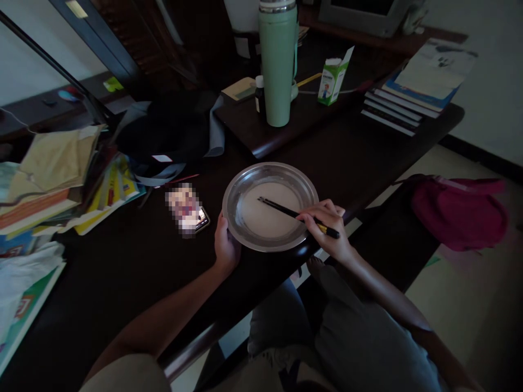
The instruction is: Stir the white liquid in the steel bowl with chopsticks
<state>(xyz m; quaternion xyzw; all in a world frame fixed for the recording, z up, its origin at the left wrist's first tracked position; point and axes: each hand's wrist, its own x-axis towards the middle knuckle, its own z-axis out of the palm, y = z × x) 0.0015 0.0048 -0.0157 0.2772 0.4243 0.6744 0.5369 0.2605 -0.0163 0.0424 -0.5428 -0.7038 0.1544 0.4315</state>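
A round metal plate (239, 188) with a pale, whitish layer in its bottom sits on the dark wooden table (134, 256). My left hand (225, 246) grips the plate's near-left rim, fingers closed on it. My right hand (327, 226) is closed on a pair of black chopsticks (281, 208); their tips rest in the pale layer near the plate's middle. A phone (188, 211) lies on the table just left of the plate.
A tall green thermos (278, 62), a small dark bottle (260, 98) and a green-white carton (335, 79) stand on a raised shelf behind the plate. Stacked books (408, 98) lie at the right, heaps of books and papers (57, 179) at the left. A magenta bag (461, 209) lies off the table's right.
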